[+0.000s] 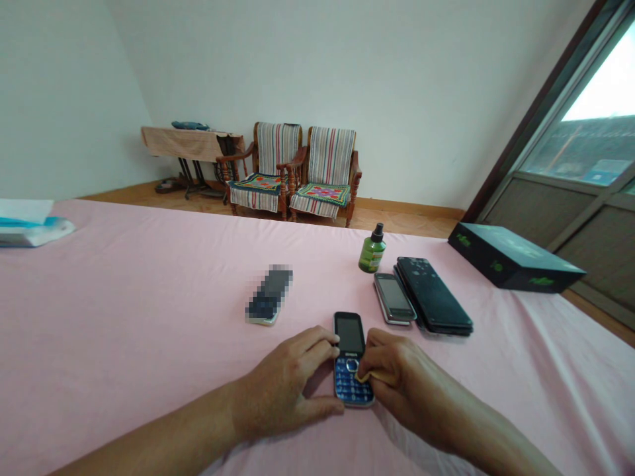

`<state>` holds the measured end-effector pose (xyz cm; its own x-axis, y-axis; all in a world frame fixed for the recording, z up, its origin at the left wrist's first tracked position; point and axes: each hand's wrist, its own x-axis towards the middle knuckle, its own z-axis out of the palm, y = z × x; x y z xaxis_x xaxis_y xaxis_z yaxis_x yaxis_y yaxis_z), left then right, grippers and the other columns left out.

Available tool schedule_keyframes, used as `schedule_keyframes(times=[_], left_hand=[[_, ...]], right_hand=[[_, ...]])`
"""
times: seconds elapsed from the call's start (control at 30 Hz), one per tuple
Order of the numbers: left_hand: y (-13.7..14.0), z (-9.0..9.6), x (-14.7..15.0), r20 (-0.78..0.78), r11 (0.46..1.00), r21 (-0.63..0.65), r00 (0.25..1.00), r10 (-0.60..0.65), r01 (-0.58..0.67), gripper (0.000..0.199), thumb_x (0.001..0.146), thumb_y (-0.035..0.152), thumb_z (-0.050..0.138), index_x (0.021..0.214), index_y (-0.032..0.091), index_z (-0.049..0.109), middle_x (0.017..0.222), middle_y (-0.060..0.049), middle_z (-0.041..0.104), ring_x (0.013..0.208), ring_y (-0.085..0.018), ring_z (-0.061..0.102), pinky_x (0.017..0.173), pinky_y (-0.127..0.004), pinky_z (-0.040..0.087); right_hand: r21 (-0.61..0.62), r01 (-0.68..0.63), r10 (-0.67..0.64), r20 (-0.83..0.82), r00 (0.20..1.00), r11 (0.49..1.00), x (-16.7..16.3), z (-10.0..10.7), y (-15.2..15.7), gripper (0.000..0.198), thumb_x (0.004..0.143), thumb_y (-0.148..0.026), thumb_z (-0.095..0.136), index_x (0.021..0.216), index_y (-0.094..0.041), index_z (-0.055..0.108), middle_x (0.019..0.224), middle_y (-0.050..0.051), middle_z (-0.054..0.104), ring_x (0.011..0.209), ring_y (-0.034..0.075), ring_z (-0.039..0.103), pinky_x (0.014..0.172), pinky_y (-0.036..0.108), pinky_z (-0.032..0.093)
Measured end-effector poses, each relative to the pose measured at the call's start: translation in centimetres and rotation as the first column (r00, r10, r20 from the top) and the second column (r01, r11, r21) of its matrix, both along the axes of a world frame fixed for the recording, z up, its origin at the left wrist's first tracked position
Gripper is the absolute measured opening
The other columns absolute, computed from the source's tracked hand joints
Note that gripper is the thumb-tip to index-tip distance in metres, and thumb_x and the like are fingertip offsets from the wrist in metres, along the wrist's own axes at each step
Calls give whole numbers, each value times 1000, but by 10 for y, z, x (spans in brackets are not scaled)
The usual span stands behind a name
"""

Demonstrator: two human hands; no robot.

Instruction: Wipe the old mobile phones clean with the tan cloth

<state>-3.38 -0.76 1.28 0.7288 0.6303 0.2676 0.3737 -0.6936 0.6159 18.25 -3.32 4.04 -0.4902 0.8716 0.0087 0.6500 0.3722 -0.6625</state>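
A keypad mobile phone point(349, 334), dark screen above and blue keys below, lies face up on the pink cloth. My left hand point(292, 380) holds its left side, fingertips by the screen and thumb at the lower corner. Pinched in my right hand point(397, 370) is a yellowish cloth point(370, 376), mostly hidden by the fingers, pressed against the right part of the keypad. Behind the right hand lie a small silver-edged phone point(394, 297) and a stack of larger black phones or tablets point(434, 294). Further left rests another phone point(270, 293), its front pixelated.
A green spray bottle point(372, 251) with a black cap stands behind the small phone. At the far right sits a black box point(516, 254); at the left edge, a white and blue packet point(30, 228). Two wooden chairs point(320, 158) and a cloth-covered table point(178, 142) are beyond the bed-like surface.
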Motion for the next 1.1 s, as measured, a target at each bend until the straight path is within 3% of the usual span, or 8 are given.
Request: schedule_keyframes(times=[0.13,0.33,0.57,0.77,0.9,1.1], left_hand=[[-1,0,0,-6,1000,1,1000,6,-6,49,73,28,82,114,15,58,120,-12,60,111,-27,58,98,-40,48],[0,0,0,-25,1000,5,1000,10,-10,50,73,28,83,114,11,60,122,-15,58,115,-27,56,101,-39,47],[0,0,0,-14,1000,-5,1000,11,-11,50,73,29,82,115,14,59,122,-13,59,113,-27,57,99,-40,49],[-1,1,-1,-14,1000,-3,1000,17,-17,49,73,29,82,113,14,60,120,-13,60,113,-27,57,99,-40,49],[-1,1,-1,1,1000,8,1000,4,-4,48,73,28,82,112,13,59,119,-13,60,111,-27,58,98,-41,49],[0,-1,0,14,1000,25,1000,-11,11,46,74,27,82,111,14,58,119,-12,60,109,-27,58,96,-40,49]], right_hand=[[0,-37,37,-49,998,999,1,1,1,26,71,6,47,67,-16,60,82,0,54,72,11,53,62,22,37],[121,40,-46,46,998,992,10,-5,9,28,78,6,47,78,-16,66,81,1,53,71,13,53,65,26,37],[197,-42,2,202,979,980,7,-4,8,24,84,3,52,77,-17,64,84,1,55,70,12,53,60,25,34],[350,-126,-17,378,926,928,5,-7,4,20,87,-2,58,79,-20,64,82,2,59,67,16,51,58,29,31],[406,-185,-5,424,906,895,3,-10,2,16,85,-6,64,80,-21,63,85,2,60,70,19,52,59,31,33],[410,-223,17,450,893,885,-1,-10,-1,14,85,-8,66,81,-20,63,88,3,61,71,20,54,61,34,36]])
